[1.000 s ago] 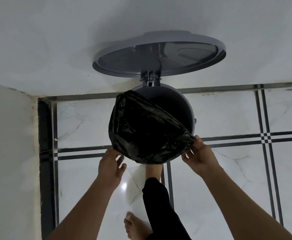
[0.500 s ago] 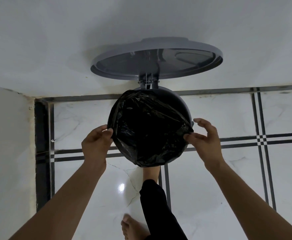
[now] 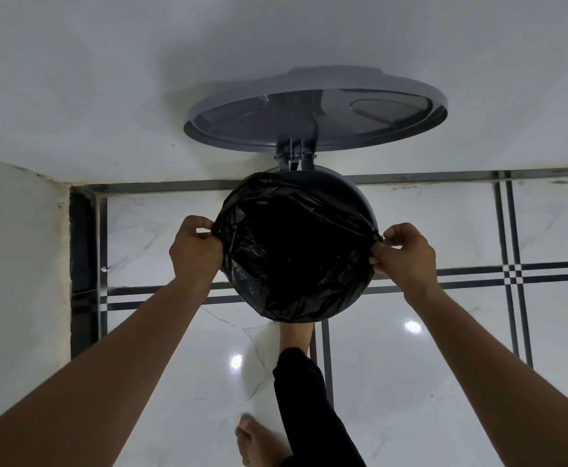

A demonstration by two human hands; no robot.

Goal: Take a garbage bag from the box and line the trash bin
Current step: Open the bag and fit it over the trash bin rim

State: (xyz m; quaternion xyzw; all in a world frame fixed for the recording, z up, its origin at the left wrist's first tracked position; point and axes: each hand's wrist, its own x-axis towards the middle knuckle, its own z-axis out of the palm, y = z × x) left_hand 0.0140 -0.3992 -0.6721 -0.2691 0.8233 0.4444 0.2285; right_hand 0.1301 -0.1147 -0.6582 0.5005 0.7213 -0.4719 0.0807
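A round grey trash bin (image 3: 360,193) stands on the floor by the wall, its lid (image 3: 316,112) swung up and open. A black garbage bag (image 3: 292,251) is spread over the bin's mouth, with the far right part of the rim bare. My left hand (image 3: 195,247) pinches the bag's edge at the bin's left side. My right hand (image 3: 404,251) pinches the bag's edge at the right side. The garbage bag box is not in view.
A white wall (image 3: 276,35) runs behind the bin, and another wall (image 3: 16,264) closes the corner at the left. The glossy white tiled floor (image 3: 410,382) has dark stripes. My leg in black trousers (image 3: 306,399) reaches under the bin, the other bare foot (image 3: 259,439) nearer me.
Both hands moved up from the bin's near side to its left and right sides, and the bag now stretches wider over the mouth. The camera tilted slightly.
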